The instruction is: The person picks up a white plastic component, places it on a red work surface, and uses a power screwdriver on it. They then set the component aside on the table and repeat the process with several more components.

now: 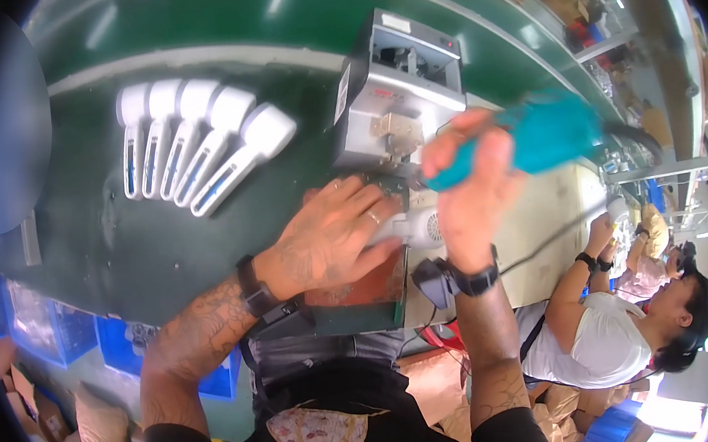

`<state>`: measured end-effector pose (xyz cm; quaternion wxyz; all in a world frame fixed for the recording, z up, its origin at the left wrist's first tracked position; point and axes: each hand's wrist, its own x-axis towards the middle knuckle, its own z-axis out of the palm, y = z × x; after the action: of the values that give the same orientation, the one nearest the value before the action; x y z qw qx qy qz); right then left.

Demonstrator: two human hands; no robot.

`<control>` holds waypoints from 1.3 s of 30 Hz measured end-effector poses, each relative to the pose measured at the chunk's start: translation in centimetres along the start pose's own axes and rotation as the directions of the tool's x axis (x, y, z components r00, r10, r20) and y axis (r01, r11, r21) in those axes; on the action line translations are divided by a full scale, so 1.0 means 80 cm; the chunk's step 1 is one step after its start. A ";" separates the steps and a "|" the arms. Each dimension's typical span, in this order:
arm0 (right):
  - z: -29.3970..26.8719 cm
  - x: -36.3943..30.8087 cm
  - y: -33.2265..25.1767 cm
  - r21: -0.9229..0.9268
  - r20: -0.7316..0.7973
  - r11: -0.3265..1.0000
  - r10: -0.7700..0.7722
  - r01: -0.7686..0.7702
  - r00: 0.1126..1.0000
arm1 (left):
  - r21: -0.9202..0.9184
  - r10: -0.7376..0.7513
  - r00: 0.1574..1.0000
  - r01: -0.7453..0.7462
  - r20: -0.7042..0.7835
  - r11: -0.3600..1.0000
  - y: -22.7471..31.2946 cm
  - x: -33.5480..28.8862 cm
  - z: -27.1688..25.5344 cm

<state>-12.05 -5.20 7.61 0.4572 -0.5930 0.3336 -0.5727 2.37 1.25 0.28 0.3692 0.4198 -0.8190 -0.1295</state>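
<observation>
My left hand [322, 236] is closed round a small white handheld device [422, 227], pressing it down over a reddish-brown mat [356, 292]. A round grille shows at the device's right end; my fingers hide much of the rest. In my right hand [477, 189] is a teal electric screwdriver [548, 132], blurred by motion. It lies slantwise just above the device, its tip near my right fingers and pointing left. Several similar white devices [231, 110] with long handles lie fanned out on the green table at the left.
A grey screw feeder [393, 91] stands right beyond my hands. A pale board [541, 247] covers the table's right part, crossed by a black cable [554, 244]. Blue bins [51, 323] stand below the left edge. A co-worker [599, 326] sits at the right.
</observation>
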 end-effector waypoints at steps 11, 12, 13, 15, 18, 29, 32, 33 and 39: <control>-0.053 -0.066 -0.016 0.101 0.027 0.992 0.075 -0.078 0.997 | -0.035 -0.069 0.998 0.069 0.008 0.997 0.003 0.004 0.007; -0.053 -0.067 -0.014 0.105 0.022 0.992 0.072 -0.074 0.997 | -0.045 -0.080 0.997 0.080 0.018 0.996 0.005 0.005 0.006; -0.053 -0.067 -0.013 0.105 0.020 0.992 0.073 -0.075 0.997 | -0.053 -0.093 0.995 0.094 0.026 0.994 0.006 0.005 0.006; -0.052 -0.067 -0.010 0.119 0.030 0.991 0.064 -0.067 0.997 | -0.056 -0.090 0.996 0.092 0.027 0.994 0.006 0.005 0.006; -0.049 -0.070 -0.001 0.025 0.053 1.000 0.018 -0.019 0.998 | -0.050 -0.098 0.994 0.100 0.040 0.994 0.006 0.004 0.008; -0.041 -0.069 0.009 0.087 0.102 0.995 0.031 -0.040 0.994 | 0.015 -0.065 0.996 0.064 0.061 0.998 0.006 0.010 0.005; -0.039 -0.071 0.010 0.095 0.075 0.995 -0.017 0.009 0.997 | 0.019 -0.079 0.993 0.078 0.092 0.997 0.007 0.012 0.001; -0.042 -0.075 0.014 0.077 0.050 0.996 -0.044 0.040 0.998 | 0.001 -0.084 0.993 0.085 0.085 0.996 0.009 0.012 0.003; -0.056 -0.073 0.000 0.205 -0.176 0.978 0.068 -0.031 0.982 | -0.034 0.023 0.999 -0.022 0.029 0.999 0.018 0.009 0.001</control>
<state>-17.16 -0.51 5.12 0.4967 -0.4801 0.3289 -0.6439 1.25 1.56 1.33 0.3656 0.4025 -0.8266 -0.1451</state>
